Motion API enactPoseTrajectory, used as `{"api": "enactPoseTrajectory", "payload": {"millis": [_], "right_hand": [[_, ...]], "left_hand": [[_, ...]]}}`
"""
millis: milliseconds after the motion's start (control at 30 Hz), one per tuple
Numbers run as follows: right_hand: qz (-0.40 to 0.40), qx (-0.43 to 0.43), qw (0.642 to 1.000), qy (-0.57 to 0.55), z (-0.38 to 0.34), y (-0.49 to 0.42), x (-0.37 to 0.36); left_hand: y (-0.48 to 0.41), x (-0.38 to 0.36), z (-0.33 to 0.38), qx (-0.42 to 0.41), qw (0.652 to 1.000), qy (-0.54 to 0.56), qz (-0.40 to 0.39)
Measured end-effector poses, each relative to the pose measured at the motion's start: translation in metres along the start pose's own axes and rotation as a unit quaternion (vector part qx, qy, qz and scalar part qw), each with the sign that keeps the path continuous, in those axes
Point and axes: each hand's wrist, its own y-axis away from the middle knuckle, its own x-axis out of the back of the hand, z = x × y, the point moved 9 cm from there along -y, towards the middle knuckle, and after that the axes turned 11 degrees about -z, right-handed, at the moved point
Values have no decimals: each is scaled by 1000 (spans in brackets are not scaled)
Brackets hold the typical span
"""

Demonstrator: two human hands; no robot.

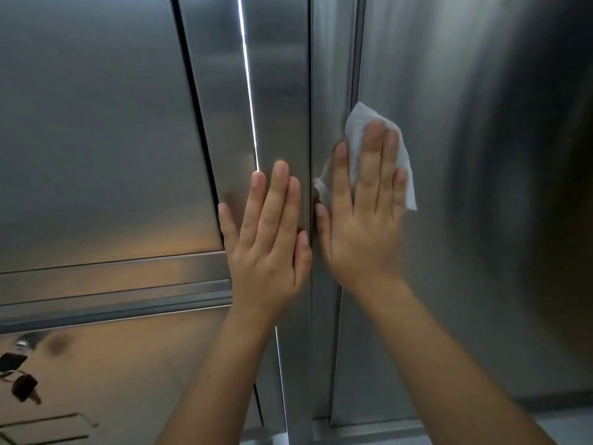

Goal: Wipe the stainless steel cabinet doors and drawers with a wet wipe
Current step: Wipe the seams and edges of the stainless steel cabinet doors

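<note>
Head view: the right hand (362, 220) lies flat with its fingers straight and together, pressing the wipe (357, 123) against the right door (497, 155), just beside that door's left edge. The left hand (269, 248) is also flat and spread, holding nothing, and rests on the middle panel (282, 75) next to the seam (310, 91).

The wipe is only pinned under the palm, not gripped, so a fast stroke could probably leave it behind or bunch it up. Its loose lower corner hangs at the seam and may snag there. The bare left palm is likely to leave prints on the steel. A bright gap (248, 91) suggests the middle panel stands ajar. Leaning on it could shift it and nip the thumbs.

To the left are the left door (96, 123), a rail (112, 303) and, nearer, a drawer (144, 364) with keys (22, 383) hanging in the way of a clean pass.
</note>
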Motion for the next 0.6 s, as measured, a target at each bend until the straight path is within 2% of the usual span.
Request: {"api": "enactPoseTrajectory", "payload": {"millis": [367,500,600], "right_hand": [[-49,14,999,19,-9,103,-41],[-74,30,997,1,-11,110,-41],[-59,20,998,-18,-11,95,-29]], "left_hand": [[68,-23,13,75,997,19,11],[94,-31,19,107,993,43,8],[106,-34,18,106,993,47,-11]]}}
